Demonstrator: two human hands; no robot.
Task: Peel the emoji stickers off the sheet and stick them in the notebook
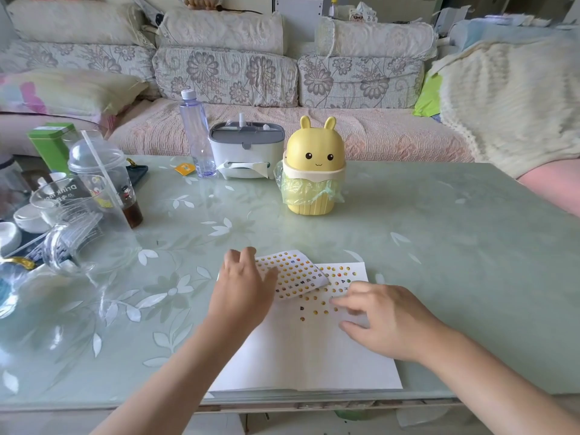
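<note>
Table (439, 246) under my fingers (243, 262): pale green glossy top w/ white leaf pattern, soft daylight reflecting off it; well beyond them a sofa (226, 76) spans the room, cream back cushions w/ grey flower print; pink quilted seat cover (376, 130) below those; far right, cream knitted throw (502, 98); far left, pastel pillow (62, 89).

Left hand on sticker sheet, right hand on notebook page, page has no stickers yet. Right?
Not quite: head view shows many stickers already on the notebook page. Left hand on sticker sheet and right hand on the page are correct.
</note>
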